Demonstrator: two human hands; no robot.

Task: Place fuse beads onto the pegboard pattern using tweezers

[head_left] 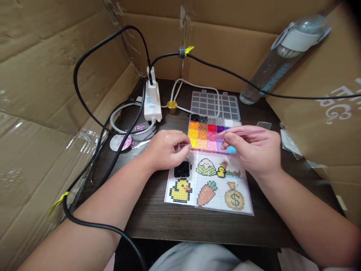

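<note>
My right hand (255,150) pinches pink tweezers (252,132). Their tips are over the pink and red compartments of a bead box (210,150) filled with small beads sorted by colour. At the box's left edge, the fingers of my left hand (170,148) are pressed together; whether they grip the box or a small thing, I cannot make out. Just below that hand, a small tray of black beads (182,169) rests on a pattern sheet (194,186) with a duck, a carrot and a money bag. A small yellow bead duck (221,172) lies on the sheet.
Behind the box lies its clear lid (216,105). A white power strip (152,107) with black cables (75,75) stands back left, near a gold cup (172,107). A water bottle (273,71) leans at back right. Cardboard walls (225,41) enclose the dark table (169,226).
</note>
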